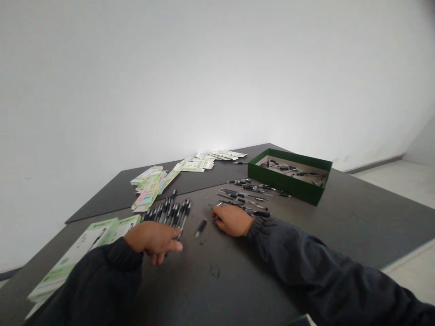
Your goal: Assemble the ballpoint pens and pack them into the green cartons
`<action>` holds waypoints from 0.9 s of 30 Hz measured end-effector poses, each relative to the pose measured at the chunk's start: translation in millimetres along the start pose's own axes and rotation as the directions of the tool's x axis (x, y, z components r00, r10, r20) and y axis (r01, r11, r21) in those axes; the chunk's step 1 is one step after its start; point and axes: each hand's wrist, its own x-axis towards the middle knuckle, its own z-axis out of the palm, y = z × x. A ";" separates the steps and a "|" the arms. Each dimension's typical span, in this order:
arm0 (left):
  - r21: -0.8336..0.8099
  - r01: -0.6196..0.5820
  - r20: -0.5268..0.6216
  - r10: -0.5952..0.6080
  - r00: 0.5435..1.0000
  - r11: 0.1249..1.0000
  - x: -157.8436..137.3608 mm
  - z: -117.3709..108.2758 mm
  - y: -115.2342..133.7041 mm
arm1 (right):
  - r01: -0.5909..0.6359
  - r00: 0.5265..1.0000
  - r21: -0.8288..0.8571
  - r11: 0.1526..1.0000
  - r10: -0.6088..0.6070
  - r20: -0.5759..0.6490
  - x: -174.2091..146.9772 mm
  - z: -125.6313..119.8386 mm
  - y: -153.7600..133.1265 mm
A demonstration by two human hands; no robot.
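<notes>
Black pens [168, 210]: bunched side by side on the dark table [190, 290], reaching out from under the left hand [154, 239].
Left hand: fingers bent over the near ends, touching; whether grasping, cannot tell.
Right hand [234, 220]: fingertips lowered beside loose pens [251, 187]; hold on any pen unclear.
Short black piece [201, 228]: lying between both hands.
Green box [285, 184]: beyond the right hand.

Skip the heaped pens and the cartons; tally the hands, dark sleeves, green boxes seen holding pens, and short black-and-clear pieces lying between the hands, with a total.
Hands (left hand, right hand): 2
Dark sleeves (left sleeve, right sleeve): 2
Green box holding pens: 1
Short black-and-clear piece: 1
Total: 6
</notes>
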 end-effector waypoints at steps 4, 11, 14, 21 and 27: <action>0.008 -0.007 0.019 0.007 1.000 1.000 -1.7 -0.7 0.7 | 0.033 0.999 0.012 0.999 -0.033 -0.012 -1.5 -2.8 2.6; 0.006 -0.011 0.039 0.011 0.999 1.000 -0.5 -0.9 -1.1 | -0.050 0.997 -0.012 0.999 0.051 0.054 -4.9 -10.0 -2.3; -0.001 -0.009 0.040 0.009 0.999 1.000 -2.8 -1.8 -0.6 | -0.088 0.996 -0.036 0.996 0.088 0.013 -7.7 -24.1 -5.0; -0.003 -0.022 0.047 0.022 0.999 1.000 -3.4 -0.5 0.9 | -0.470 0.821 -0.055 0.881 0.414 -0.394 -15.2 -85.1 63.7; 0.007 -0.025 0.052 0.025 0.998 1.000 -5.7 1.2 4.2 | -0.529 0.848 -0.167 0.832 0.514 -0.127 -17.3 -80.3 105.0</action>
